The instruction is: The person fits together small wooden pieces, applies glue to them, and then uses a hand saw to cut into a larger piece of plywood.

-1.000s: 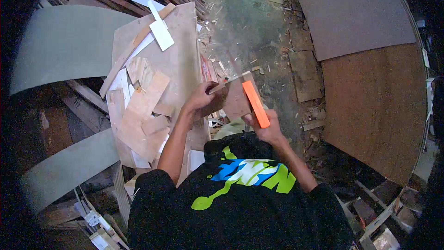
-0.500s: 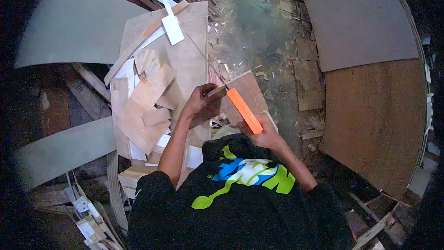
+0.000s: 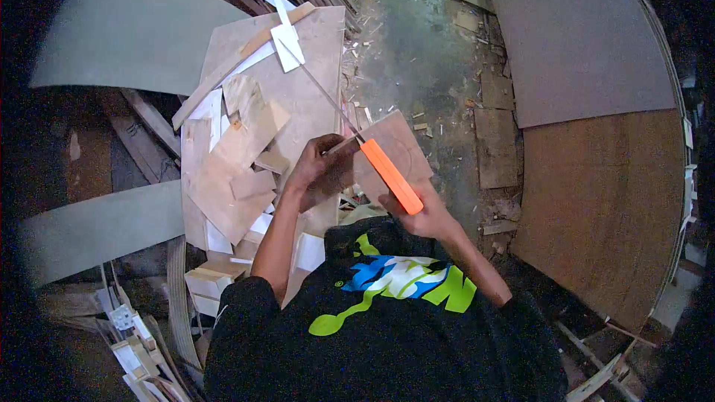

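Observation:
My right hand point(image 3: 426, 214) is closed around the orange handle of a handsaw point(image 3: 391, 177). Its thin blade, seen nearly edge-on, runs up and to the left over the worktable point(image 3: 316, 52). At the handle's front end, the blade meets a square wooden board point(image 3: 401, 134) with a faint curved line drawn on it. My left hand point(image 3: 316, 160) grips the board's left side, beside the blade; its fingertips are partly hidden. The board's lower part lies behind the saw handle and my right hand.
Several wood offcuts point(image 3: 238, 156) are heaped on the worktable's left. A white piece point(image 3: 287, 48) lies near its far end, by a long wooden strip. Large sheets point(image 3: 596, 201) stand along the right. Scraps litter the floor point(image 3: 417, 52).
The saw has moved slightly up and left relative to the board, its handle now close against the board's edge. Both hands keep their hold. The view has shifted a little.

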Demonstrator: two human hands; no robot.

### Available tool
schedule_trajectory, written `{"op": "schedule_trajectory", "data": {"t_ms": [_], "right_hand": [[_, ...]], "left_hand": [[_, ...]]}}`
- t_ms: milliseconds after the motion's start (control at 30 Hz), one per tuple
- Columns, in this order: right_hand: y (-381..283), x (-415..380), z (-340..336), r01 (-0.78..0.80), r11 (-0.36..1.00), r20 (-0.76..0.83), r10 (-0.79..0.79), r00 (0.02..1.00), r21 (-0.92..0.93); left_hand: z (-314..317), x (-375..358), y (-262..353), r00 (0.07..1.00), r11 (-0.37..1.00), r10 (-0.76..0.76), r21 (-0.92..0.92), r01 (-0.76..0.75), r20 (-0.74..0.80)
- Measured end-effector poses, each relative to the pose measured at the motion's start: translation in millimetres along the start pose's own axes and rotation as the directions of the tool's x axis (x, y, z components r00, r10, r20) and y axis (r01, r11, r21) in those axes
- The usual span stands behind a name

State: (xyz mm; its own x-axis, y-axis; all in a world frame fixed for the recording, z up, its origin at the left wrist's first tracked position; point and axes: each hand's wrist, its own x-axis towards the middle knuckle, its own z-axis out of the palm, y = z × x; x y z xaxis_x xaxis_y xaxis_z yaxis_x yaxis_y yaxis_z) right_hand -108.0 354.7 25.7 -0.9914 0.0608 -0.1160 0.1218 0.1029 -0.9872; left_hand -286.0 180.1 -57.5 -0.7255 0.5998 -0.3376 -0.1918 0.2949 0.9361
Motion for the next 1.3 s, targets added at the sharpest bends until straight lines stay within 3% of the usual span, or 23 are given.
{"op": "schedule_trajectory", "data": {"t_ms": [33, 133, 233, 333, 433, 567, 733, 800, 867, 933, 1033, 1133, 1167, 1267, 1300], "right_hand": [[1, -1, 0, 0.026, 1.0, 0.027, -0.026, 0.999, -0.003], [-6, 0, 0, 0.081, 0.997, 0.013, -0.081, 0.997, 0.0], [-9, 7, 3, 0.05, 0.997, -0.063, -0.046, 0.997, 0.058], [-8, 5, 4, 0.182, 0.981, -0.07, -0.178, 0.982, 0.065], [-23, 5, -3, 0.085, 0.996, 0.002, -0.085, 0.996, -0.031], [-15, 6, -5, 0.073, 0.997, 0.036, -0.074, 0.997, 0.016], [-13, 3, -9, 0.014, 1.0, 0.053, -0.015, 0.999, 0.02], [-23, 4, -6, 0.09, 0.996, 0.035, -0.09, 0.995, 0.001], [-26, 5, -6, 0.116, 0.993, 0.044, -0.115, 0.992, -0.03], [-22, 2, -8, 0.082, 0.994, 0.058, -0.078, 0.995, -0.074], [-24, 8, -7, 0.049, 0.998, 0.053, -0.047, 0.997, -0.044], [-29, -1, -9, 0.125, 0.992, 0.066, -0.124, 0.99, -0.017], [-31, -4, -10, 0.096, 0.995, 0.059, -0.094, 0.994, -0.026], [-39, -17, -17, 0.019, 0.999, 0.021, -0.018, 1.0, -0.047], [-41, -24, -19, 0.0, 0.999, 0.006, 0.0, 1.0, -0.045]], "left_hand": [[0, -3, 1, 0.998, 1.0, 0.021, 0.017, -0.02, -0.054], [-12, 9, -8, 0.998, 0.994, 0.046, 0.096, -0.049, 0.031], [-21, 20, -28, 0.995, 0.974, -0.015, -0.222, 0.036, 0.096], [-26, 20, -29, 0.995, 0.989, 0.011, -0.149, 0.004, 0.098], [-22, 16, -17, 0.994, 0.999, 0.054, 0.003, -0.054, 0.095], [-29, 26, -55, 1.0, 0.986, -0.023, -0.164, 0.025, 0.019], [-24, 9, -7, 0.999, 0.986, 0.047, -0.161, -0.045, 0.011], [-19, -3, 22, 1.0, 0.968, -0.022, -0.251, 0.016, -0.019], [-20, -2, 20, 0.999, 0.973, 0.006, -0.23, -0.017, -0.051], [-18, 7, 0, 0.99, 0.987, 0.128, -0.093, -0.133, -0.06], [-20, 13, 3, 0.999, 0.996, 0.037, -0.08, -0.04, -0.036], [-26, 23, -8, 0.998, 0.999, 0.004, -0.036, -0.002, 0.063], [-21, 20, -17, 0.998, 0.99, 0.058, -0.133, -0.056, 0.011], [-24, 28, -23, 0.999, 0.999, 0.04, -0.017, -0.04, -0.03], [-25, 22, -8, 1.0, 0.998, 0.002, -0.068, -0.002, 0.006]]}}
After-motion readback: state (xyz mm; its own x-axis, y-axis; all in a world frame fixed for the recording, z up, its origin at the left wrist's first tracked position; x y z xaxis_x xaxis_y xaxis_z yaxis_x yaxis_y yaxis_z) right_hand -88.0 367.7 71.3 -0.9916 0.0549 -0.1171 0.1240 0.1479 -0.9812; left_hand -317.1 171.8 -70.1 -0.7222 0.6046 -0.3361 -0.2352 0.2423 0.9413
